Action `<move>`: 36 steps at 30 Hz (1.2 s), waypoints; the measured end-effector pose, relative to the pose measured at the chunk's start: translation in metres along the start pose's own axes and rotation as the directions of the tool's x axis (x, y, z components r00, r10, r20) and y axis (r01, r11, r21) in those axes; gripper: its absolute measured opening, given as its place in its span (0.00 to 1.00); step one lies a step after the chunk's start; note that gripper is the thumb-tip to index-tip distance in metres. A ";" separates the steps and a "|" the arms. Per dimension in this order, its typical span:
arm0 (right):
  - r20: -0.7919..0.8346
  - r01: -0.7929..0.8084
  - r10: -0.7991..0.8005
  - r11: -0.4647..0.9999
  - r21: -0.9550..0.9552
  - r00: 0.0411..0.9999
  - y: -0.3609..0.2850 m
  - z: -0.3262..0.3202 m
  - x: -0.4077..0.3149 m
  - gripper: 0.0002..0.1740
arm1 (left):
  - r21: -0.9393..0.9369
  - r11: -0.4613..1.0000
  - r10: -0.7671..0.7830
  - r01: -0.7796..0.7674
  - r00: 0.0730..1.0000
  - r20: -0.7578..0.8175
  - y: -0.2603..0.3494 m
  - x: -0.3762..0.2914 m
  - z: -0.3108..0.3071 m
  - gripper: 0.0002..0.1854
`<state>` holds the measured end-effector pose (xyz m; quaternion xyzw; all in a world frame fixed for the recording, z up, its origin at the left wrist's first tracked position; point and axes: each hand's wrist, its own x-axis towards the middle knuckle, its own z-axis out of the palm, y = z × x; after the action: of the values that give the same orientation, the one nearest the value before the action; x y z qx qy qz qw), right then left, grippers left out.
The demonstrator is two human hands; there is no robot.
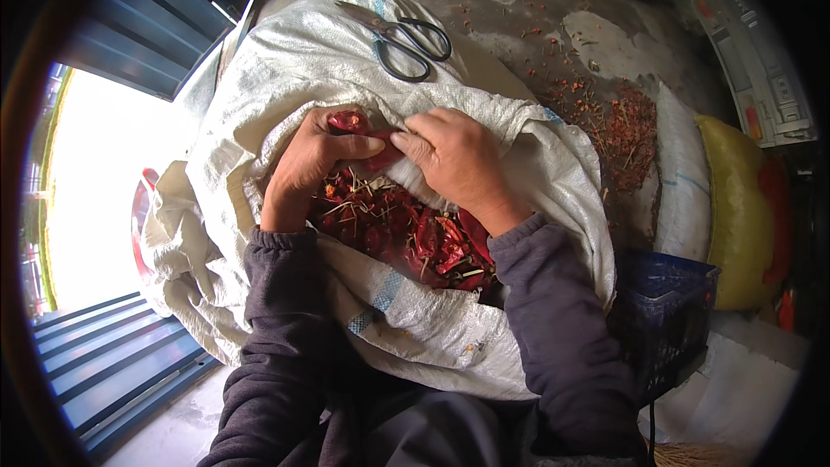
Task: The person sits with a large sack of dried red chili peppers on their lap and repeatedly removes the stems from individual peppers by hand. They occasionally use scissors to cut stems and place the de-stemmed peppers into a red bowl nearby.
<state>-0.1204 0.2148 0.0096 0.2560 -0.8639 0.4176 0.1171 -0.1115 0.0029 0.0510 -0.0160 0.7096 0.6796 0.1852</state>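
My left hand (311, 154) holds a dried red chili pepper (382, 154) between thumb and fingers, with another piece of red pepper (348, 120) showing above the thumb. The fingertips of my right hand (454, 162) pinch the right end of the held pepper. Both hands are over the mouth of a white woven sack (292, 45) with its rim folded outward. Inside lie many dried red peppers (425, 240) with pale stems. Black-handled scissors (395, 35) rest on the sack's far side, blades pointing left.
Red scraps and stems (626, 133) are piled and scattered on the concrete floor. At the right are a white sack (681, 188), a yellow-green sack (739, 207) and a dark blue plastic crate (671, 279). Blue corrugated metal panels (123, 363) border a bright opening at the left.
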 end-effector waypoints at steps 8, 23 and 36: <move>-0.199 0.238 -0.266 0.959 -0.156 0.943 -0.007 -0.024 0.006 0.22 | -0.023 0.998 0.052 -0.052 0.998 0.023 0.000 0.002 0.001 0.07; 0.011 0.338 -0.382 0.803 -0.490 0.924 0.005 -0.010 -0.005 0.11 | -0.173 0.985 0.017 -0.009 0.999 0.047 -0.003 0.007 0.009 0.12; 0.230 -0.316 0.280 0.938 0.141 0.932 -0.006 0.009 -0.003 0.29 | -0.127 0.980 0.132 -0.154 0.977 -0.166 -0.014 0.019 0.035 0.09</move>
<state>-0.1146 0.2057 0.0074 0.1727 -0.8601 0.4761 -0.0610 -0.1167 0.0399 0.0317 -0.0312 0.6720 0.7358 0.0778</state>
